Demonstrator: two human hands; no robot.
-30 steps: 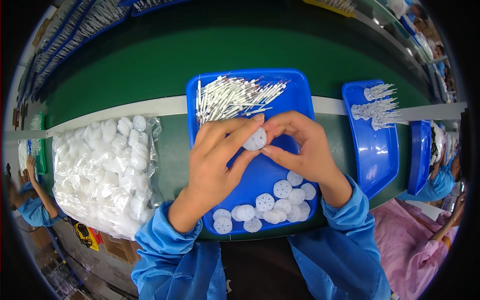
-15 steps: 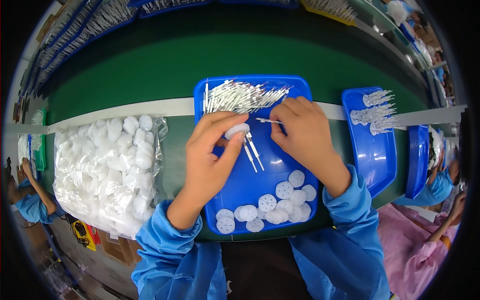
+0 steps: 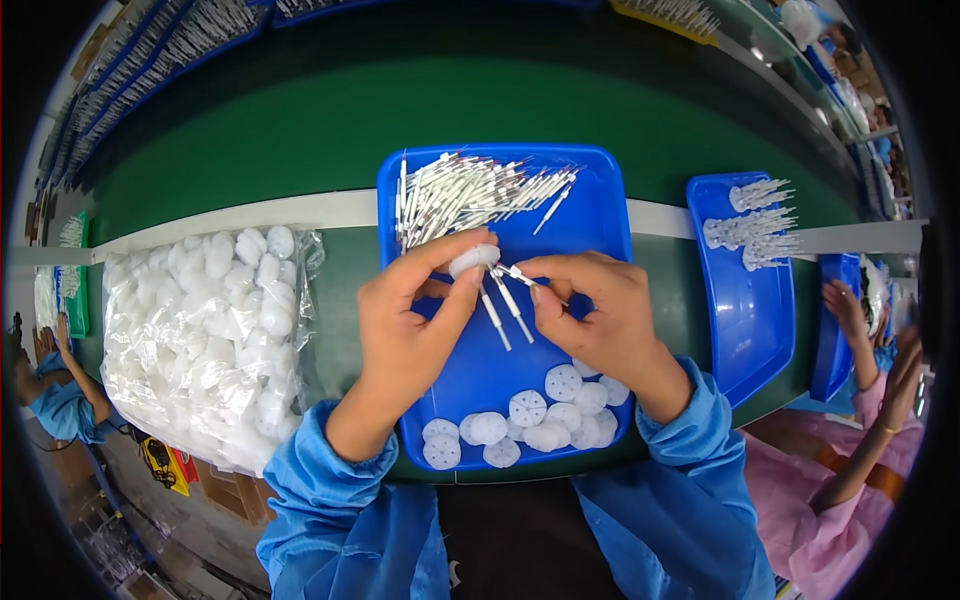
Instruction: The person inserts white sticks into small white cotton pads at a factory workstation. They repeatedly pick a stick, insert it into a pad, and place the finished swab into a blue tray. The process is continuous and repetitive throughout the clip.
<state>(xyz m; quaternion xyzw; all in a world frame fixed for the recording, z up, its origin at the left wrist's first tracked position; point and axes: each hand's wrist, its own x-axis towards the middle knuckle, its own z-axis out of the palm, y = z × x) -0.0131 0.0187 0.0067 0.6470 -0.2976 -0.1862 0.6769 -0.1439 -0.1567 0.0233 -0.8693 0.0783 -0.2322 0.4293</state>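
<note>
My left hand point(image 3: 420, 305) pinches a round white plastic disc point(image 3: 473, 260) by its edge above the blue tray point(image 3: 510, 375). Two thin white sticks point(image 3: 505, 308) hang out of the disc toward me. Between thumb and forefinger, my right hand point(image 3: 595, 310) grips another white stick point(image 3: 518, 277), its end at the disc's right edge; whether it has entered a hole is too small to tell. A heap of such sticks point(image 3: 460, 195) lies at the tray's far end. Several loose holed discs point(image 3: 528, 408) lie at its near end.
On the left lies a clear bag packed with white discs point(image 3: 200, 340). To the right, another blue tray point(image 3: 735, 310) holds discs filled with sticks point(image 3: 755, 225). Further trays of sticks point(image 3: 190, 60) line the far left. Co-workers' arms point(image 3: 880, 430) show at both sides.
My right hand has moved down and left, bringing its stick from apart to the disc's edge. My left hand stays nearly in place with the disc. At right, a co-worker's hands have risen.
</note>
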